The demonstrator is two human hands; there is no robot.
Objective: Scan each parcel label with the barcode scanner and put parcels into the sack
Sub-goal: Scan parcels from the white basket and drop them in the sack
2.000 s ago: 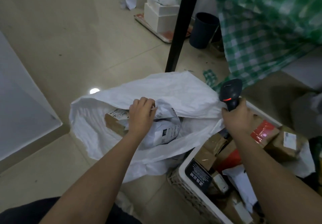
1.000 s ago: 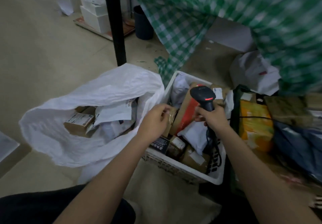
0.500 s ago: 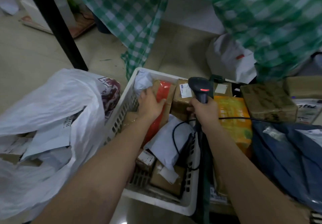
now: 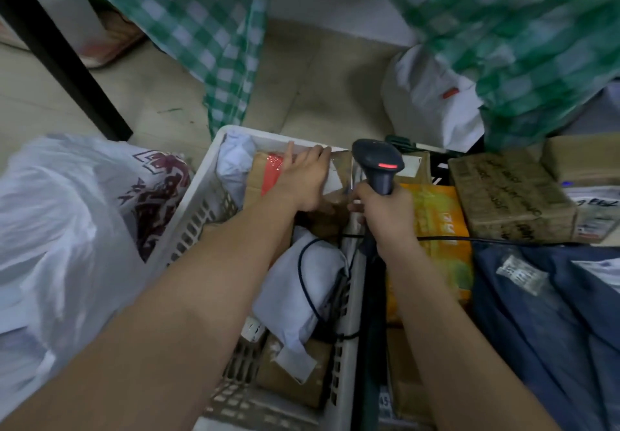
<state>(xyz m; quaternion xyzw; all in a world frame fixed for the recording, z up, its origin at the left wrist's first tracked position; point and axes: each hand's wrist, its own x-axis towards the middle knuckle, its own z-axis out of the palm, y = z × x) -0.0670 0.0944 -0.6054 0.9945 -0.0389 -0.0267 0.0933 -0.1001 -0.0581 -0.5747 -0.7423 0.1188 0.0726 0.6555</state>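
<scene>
my left hand point(image 4: 303, 180) lies flat on a box point(image 4: 268, 175) in the basket point(image 4: 201, 195), my right hand point(image 4: 385, 215) holds the scanner point(image 4: 377, 163), some parcels fill the sack point(image 4: 60, 229), many wait.

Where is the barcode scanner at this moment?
In the head view, the barcode scanner is just right of centre, held upright by the right hand at the far right corner of the white crate, beside the left hand.

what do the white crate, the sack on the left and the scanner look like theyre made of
Crate: rigid white moulded plastic, judging by its slotted walls. Sack: thin white, slightly shiny, crinkled material with a dark red print, probably woven plastic, though the weave is too blurred to confirm. Barcode scanner: dark matte hard plastic with a lit red strip, held in the right hand.
</scene>
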